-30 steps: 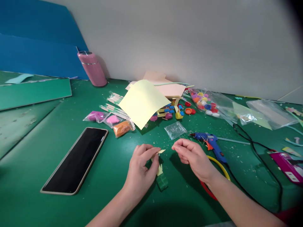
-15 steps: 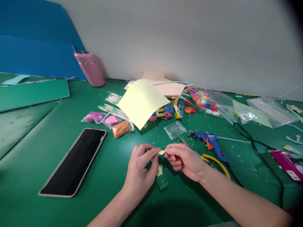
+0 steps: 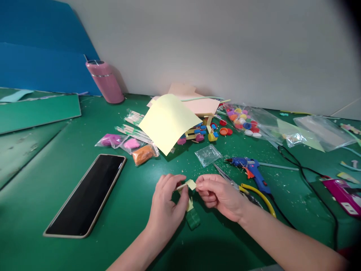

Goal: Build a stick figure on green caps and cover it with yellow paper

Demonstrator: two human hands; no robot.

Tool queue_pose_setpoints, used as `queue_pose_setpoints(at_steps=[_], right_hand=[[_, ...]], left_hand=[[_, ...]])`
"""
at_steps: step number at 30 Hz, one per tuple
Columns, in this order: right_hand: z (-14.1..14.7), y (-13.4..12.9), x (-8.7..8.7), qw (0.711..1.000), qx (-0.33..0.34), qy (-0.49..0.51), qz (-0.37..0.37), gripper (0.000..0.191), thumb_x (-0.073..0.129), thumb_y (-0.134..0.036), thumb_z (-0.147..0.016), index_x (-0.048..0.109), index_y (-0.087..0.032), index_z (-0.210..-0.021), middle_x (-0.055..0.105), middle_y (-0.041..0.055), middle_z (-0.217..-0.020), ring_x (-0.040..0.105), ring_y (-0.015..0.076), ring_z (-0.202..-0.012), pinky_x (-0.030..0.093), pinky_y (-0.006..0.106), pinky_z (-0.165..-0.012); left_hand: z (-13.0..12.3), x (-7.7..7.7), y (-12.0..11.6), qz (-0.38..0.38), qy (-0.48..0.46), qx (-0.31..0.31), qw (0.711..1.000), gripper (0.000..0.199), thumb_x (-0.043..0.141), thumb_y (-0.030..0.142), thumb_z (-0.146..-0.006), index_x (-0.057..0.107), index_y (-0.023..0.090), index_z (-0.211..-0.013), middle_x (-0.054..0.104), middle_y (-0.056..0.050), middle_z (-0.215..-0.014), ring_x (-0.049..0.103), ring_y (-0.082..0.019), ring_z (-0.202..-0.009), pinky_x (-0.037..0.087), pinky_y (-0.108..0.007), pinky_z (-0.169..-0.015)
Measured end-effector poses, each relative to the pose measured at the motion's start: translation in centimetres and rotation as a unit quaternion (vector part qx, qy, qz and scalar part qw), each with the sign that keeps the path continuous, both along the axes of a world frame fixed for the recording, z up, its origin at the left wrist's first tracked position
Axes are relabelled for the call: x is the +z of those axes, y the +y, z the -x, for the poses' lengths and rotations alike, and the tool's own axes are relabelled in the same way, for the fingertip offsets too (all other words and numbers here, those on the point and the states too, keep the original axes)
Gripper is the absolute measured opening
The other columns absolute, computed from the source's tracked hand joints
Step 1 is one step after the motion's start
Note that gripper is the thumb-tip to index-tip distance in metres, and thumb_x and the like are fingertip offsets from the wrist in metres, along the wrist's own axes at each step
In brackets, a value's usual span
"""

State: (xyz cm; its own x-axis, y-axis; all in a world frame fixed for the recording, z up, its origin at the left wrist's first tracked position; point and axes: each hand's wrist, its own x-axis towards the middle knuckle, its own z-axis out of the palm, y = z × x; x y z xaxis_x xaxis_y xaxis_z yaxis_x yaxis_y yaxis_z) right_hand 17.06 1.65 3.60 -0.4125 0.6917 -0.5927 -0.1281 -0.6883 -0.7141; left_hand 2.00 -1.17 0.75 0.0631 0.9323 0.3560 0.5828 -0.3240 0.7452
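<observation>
My left hand (image 3: pixel 168 201) is closed in a pinch around a thin pale stick (image 3: pixel 181 186). At the stick's right end is a small piece of pale yellow paper (image 3: pixel 191 184); whether it is fixed to the stick I cannot tell. The fingertips of my right hand (image 3: pixel 216 194) are pinched on the paper's right edge. Below the fingers lies a small green block (image 3: pixel 193 219) on the table, with pale yellow strips (image 3: pixel 189 205) at its upper end, partly hidden by my left thumb.
A phone (image 3: pixel 86 195) lies at left. A blue glue gun (image 3: pixel 251 167), yellow-handled pliers (image 3: pixel 261 195) and a metal-tipped tool (image 3: pixel 224 173) are near my right arm. Behind lie a yellow sheet (image 3: pixel 169 122), clay packets (image 3: pixel 143 153), bottle caps (image 3: pixel 244 120) and a pink bottle (image 3: pixel 106 81).
The small yellow paper has turned and shows more of its face. My left index finger has lifted, so the thin stick now shows. My right hand has barely moved.
</observation>
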Motion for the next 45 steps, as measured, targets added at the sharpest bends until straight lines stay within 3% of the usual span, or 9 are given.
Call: queue_pose_setpoints(at_steps=[18, 45], right_hand=[[0.2, -1.3, -0.2, 0.993, -0.038, -0.063, -0.097, 0.013, 0.057, -0.025, -0.068, 0.050, -0.016, -0.060, 0.034, -0.0091, -0.046, 0.024, 0.0048, -0.042, 0.013, 0.023, -0.042], [0.2, -2.0, -0.9, 0.994, -0.067, -0.038, -0.083, 0.014, 0.058, -0.025, -0.067, 0.049, -0.017, -0.060, 0.030, -0.0096, -0.046, 0.020, 0.0055, -0.044, 0.011, 0.025, -0.044]], left_hand=[[0.2, -0.2, 0.0, -0.014, 0.006, -0.008, 1.000, 0.013, 0.050, 0.013, -0.081, 0.059, 0.014, -0.090, 0.050, -0.001, -0.067, 0.049, -0.015, -0.064, 0.043, -0.029, -0.059], [0.2, -0.3, 0.0, -0.011, 0.002, -0.011, 1.000, 0.015, 0.050, 0.013, -0.081, 0.060, 0.017, -0.092, 0.051, 0.000, -0.068, 0.050, -0.014, -0.064, 0.043, -0.028, -0.058]])
